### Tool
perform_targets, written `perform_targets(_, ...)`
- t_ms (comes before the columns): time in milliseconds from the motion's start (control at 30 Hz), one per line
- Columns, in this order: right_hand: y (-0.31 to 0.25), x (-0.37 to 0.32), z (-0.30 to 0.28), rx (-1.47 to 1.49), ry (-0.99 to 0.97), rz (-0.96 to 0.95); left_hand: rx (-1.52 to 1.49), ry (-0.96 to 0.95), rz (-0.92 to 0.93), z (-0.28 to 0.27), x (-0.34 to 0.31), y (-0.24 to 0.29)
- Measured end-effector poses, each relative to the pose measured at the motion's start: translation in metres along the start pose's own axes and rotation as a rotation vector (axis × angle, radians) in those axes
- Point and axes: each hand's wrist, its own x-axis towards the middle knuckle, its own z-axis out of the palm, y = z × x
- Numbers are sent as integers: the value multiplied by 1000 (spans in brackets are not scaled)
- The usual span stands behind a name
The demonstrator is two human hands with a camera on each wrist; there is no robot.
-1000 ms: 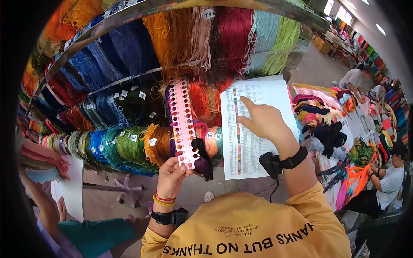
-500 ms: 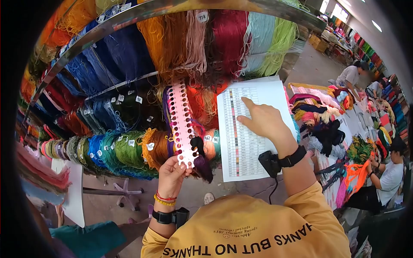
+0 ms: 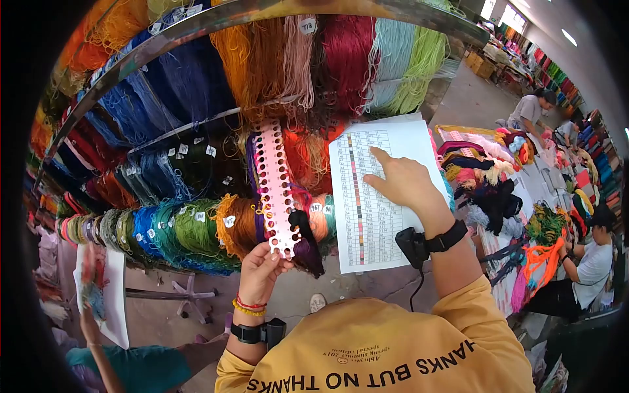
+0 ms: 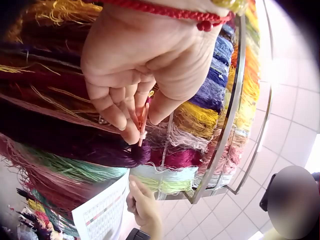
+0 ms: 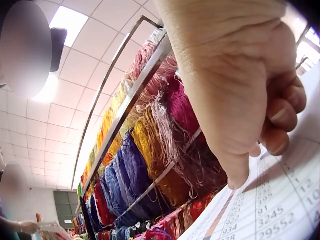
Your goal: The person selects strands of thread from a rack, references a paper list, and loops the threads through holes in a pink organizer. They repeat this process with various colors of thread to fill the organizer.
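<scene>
In the head view, my left hand (image 3: 260, 272) pinches the lower end of a long pink card (image 3: 275, 190) with holes along both edges. Dark purple and black threads (image 3: 306, 242) hang from the card's lower right side. The left wrist view shows the card (image 4: 144, 122) edge-on between thumb and fingers. My right hand (image 3: 403, 183) lies over a white printed sheet (image 3: 367, 226) of numbers and a coloured column, index finger extended, thumb apart. Seen in the right wrist view, the thumb touches the sheet (image 5: 265, 200) and other fingers curl above it.
Racks of coloured yarn hanks (image 3: 196, 72) fill the front and left, below a metal rail (image 3: 262, 14). At right, a table holds piled yarn (image 3: 501, 200), with several people around it. Another person's arm (image 3: 98, 340) is by a white board (image 3: 118, 295) at lower left.
The sheet has shifted slightly left in the head view, my right hand staying over it. My left hand keeps its pinch on the card. At lower left, the other person's arm has moved.
</scene>
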Motion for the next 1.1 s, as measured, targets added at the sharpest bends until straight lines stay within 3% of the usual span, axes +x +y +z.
perform_targets(267,-1,-9,-2,47,51,-34,66,-18,-12,-1,-8,4)
perform_targets(533,-81,15,-59,678,398,-474,95,73,12,-23,-22,17)
perform_targets(633,-121,44,-64,790,552,-623,97,108,23,-29,-30,22)
perform_targets(700,-144,66,-71,881,569,-582,105,134,27,-34,-35,25)
perform_targets(833,-166,123,-71,861,909,-555,99,193,61,-46,-46,30)
perform_targets(933,-173,143,-68,855,989,-392,81,248,68,-55,-56,32)
perform_targets(1033,-176,147,-70,667,1022,-300,74,278,59,-65,-62,34)
perform_targets(1100,-177,147,-73,607,917,-188,68,277,60,-68,-64,35)
